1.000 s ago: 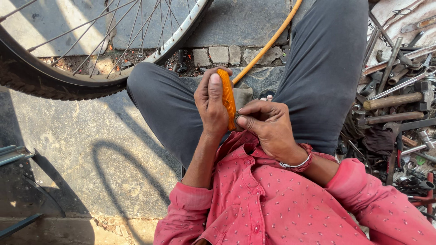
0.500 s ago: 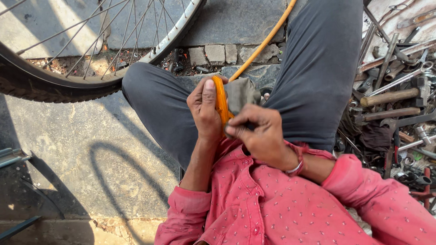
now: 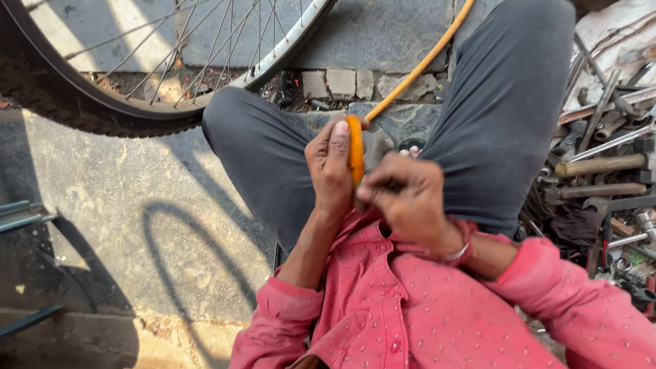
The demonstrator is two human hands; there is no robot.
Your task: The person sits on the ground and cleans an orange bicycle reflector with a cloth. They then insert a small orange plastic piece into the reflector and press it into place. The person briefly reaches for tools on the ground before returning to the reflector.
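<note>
L hand (image 3: 329, 166) gripped the orange tube (image 3: 355, 157); R hand (image 3: 403, 198) pinched it just beside, fingers curled, over the lap.

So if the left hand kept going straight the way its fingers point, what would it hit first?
The left hand points up the frame, away from the body. Past its fingertips comes the stone paving, then likely the bicycle wheel; depth is hard to judge.

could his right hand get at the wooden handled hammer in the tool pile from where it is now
Probably yes. The right hand is busy at the orange tube that the left hand holds, but the hammer lies uncovered on the tool pile beside the right leg, on that same side.
</note>
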